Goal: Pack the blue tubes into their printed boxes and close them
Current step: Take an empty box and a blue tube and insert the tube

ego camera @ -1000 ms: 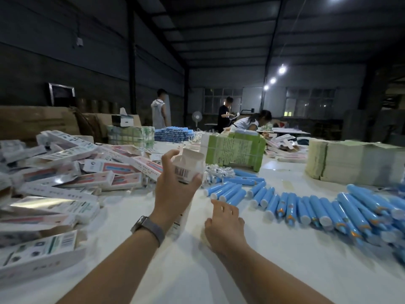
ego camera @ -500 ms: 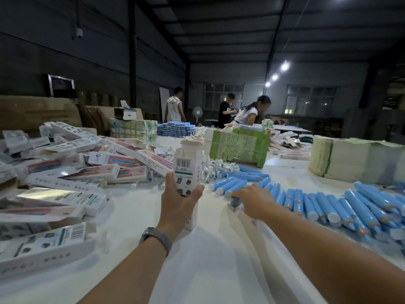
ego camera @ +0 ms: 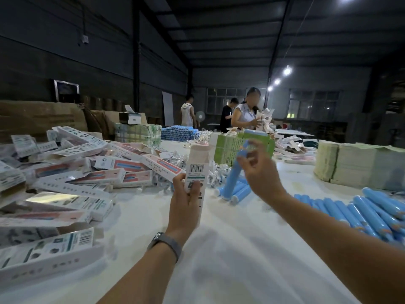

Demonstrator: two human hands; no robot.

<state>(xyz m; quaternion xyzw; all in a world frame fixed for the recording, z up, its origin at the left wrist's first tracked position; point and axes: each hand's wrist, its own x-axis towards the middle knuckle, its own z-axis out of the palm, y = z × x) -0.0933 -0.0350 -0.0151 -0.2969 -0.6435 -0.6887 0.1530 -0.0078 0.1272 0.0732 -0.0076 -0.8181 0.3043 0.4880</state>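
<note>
Low in the middle of the frame, my left hand point(ego camera: 186, 207) holds a printed box point(ego camera: 197, 172) upright, its top flap open. Just right of it, my right hand point(ego camera: 260, 172) has a pinching grip on one blue tube point(ego camera: 233, 178), lifted and tilted. I think I should line the tube up with the open top, slide it in straight, then fold the flap. More blue tubes point(ego camera: 361, 213) lie at lower right on the counter point(ego camera: 219, 260). Filled boxes point(ego camera: 72, 172) pile at left.

1 head-worn wide-angle view, forward and slightly down across the white table point(ego camera: 230, 249), near both forearms.
</note>
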